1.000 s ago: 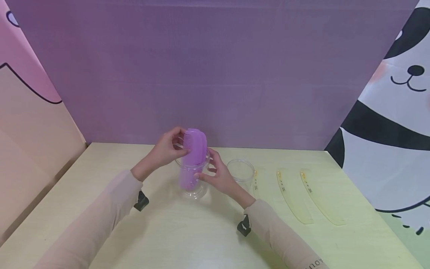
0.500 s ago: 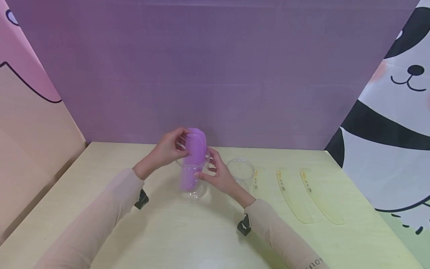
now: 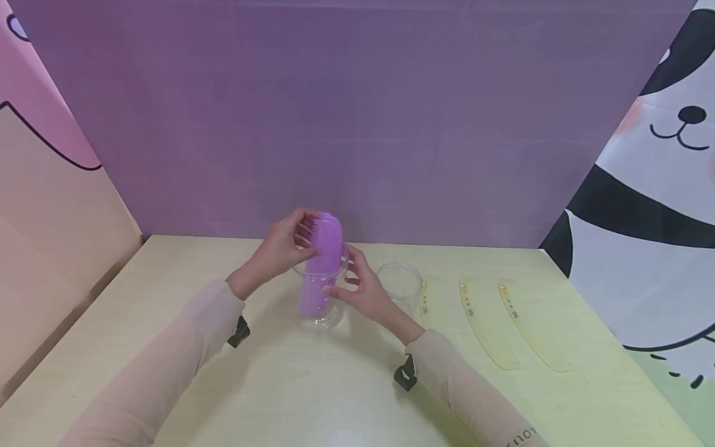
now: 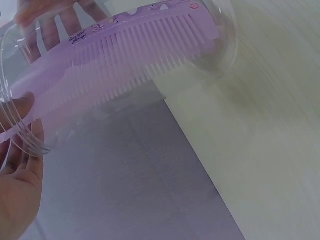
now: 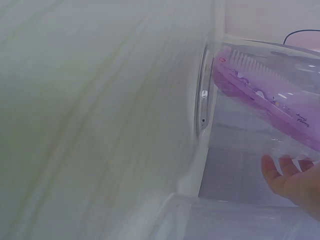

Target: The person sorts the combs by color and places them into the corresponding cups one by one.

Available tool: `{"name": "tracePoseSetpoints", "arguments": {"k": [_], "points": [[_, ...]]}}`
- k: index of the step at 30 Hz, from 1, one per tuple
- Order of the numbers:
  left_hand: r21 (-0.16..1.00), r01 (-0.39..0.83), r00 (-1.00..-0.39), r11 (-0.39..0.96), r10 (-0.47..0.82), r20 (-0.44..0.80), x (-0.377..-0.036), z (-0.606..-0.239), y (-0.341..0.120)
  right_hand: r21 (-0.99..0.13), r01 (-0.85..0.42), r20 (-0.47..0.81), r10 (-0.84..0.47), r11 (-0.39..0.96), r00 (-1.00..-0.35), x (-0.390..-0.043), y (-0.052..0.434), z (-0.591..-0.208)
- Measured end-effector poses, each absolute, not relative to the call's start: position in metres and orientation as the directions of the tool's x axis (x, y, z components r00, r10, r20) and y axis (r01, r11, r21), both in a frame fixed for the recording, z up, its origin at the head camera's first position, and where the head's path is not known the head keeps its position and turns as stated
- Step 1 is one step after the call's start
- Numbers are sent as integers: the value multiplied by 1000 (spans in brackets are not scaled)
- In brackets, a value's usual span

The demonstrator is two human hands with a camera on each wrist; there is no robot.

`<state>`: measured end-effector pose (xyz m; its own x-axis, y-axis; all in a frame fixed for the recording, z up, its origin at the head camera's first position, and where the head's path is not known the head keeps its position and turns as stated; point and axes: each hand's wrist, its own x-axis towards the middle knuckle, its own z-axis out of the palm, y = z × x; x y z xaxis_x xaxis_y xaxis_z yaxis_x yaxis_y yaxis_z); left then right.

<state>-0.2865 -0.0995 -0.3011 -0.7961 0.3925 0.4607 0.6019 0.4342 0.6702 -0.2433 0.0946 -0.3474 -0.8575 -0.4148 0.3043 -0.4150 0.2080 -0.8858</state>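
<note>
Landmark: the clear plastic cup (image 3: 319, 297) standing on the pale yellow-green table (image 3: 313, 397), near its far edge, in front of the purple backdrop (image 3: 357, 124).

Purple combs (image 3: 324, 248): standing on end inside the cup, tilted, lower ends at the cup's base, upper ends rising above its rim. Left wrist view shows the teeth through the cup wall and small print on a comb's spine.

Left hand (image 3: 279, 248): at the upper left of the cup, fingers curled round the tops of the combs, pinching them above the rim.

Right hand (image 3: 363, 288): on the right side of the cup, fingers wrapped against its wall, holding it.

Second clear cup (image 3: 399, 287): upright just right of the held cup, behind the right hand.

Pale yellow combs (image 3: 488, 326): lying flat on the table further right of the held cup, well apart from it, side by side
</note>
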Motion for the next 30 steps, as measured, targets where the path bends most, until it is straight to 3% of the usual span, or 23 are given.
{"name": "tracePoseSetpoints", "arguments": {"k": [15,30], "points": [[675,620,-784,400,353,511,-289,-305,-97,-887,-412,304,-410,206,-860,-244,95,-348],[664,590,-806,460,295,513,-283,-305,-93,-891,-395,284,-407,222,-868,-243,95,-346]]}}
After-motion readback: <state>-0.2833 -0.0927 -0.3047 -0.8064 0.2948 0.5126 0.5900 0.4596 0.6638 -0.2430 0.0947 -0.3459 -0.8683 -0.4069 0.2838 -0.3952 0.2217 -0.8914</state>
